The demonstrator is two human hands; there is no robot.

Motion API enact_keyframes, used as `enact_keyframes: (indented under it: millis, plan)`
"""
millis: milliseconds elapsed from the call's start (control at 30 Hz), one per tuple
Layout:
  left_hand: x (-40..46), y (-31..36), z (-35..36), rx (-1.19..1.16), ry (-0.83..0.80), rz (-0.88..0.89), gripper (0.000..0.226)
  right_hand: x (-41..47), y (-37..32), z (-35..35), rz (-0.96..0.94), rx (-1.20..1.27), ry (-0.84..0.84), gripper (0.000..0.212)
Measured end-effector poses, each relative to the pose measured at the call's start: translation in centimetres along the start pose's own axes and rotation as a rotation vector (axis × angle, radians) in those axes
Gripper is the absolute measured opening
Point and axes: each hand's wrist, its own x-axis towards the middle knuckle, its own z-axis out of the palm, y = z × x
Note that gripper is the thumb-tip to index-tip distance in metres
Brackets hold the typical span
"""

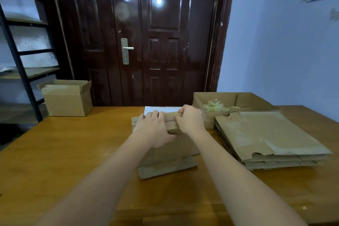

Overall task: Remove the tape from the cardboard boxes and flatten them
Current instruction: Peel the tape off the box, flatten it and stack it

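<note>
Head view: left hand (153, 128) grips cardboard box (165, 150) top; right hand (189, 120) pinches tape (178, 114) at seam; brown, flaps closed.

No legible text, label or number is showing; faint red marks on the flattened cardboard stack (266, 134) are reading as illegible.
</note>
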Motion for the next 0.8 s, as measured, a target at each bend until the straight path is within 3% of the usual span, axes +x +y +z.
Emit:
enact_keyframes:
  millis: [100, 300, 367, 500, 633, 733, 800]
  plan:
    - [0.1, -0.1, 0.1, -0.001, 0.008, 0.006, 0.098, 0.7, 0.3, -1.2, -0.011, -0.058, -0.040, 0.009]
    - [0.3, -0.3, 0.2, -0.024, 0.006, 0.020, 0.099, 0.4, 0.1, -2.2, -0.140, -0.178, -0.029, 0.019]
    - [0.2, -0.2, 0.2, -0.015, -0.004, 0.017, 0.102, 0.0, 0.5, -1.7, -0.148, -0.078, -0.020, 0.014]
    - [0.3, 0.2, -0.1, -0.001, -0.032, 0.009, 0.101, 0.1, 1.7, -2.0, -0.031, 0.024, -0.031, 0.050]
    - [1.1, 1.0, -0.8, 0.013, -0.117, -0.030, 0.109, -0.8, 2.0, -0.8, 0.032, 0.186, -0.046, 0.018]
    - [1.8, 2.2, -1.0, -0.016, -0.119, -0.018, 0.112, -1.2, 2.1, -0.2, 0.034, 0.174, 0.019, 0.033]
    - [1.9, 2.8, -0.6, -0.015, -0.093, 0.019, 0.108, -1.2, 2.0, -0.2, 0.023, 0.097, 0.040, 0.026]
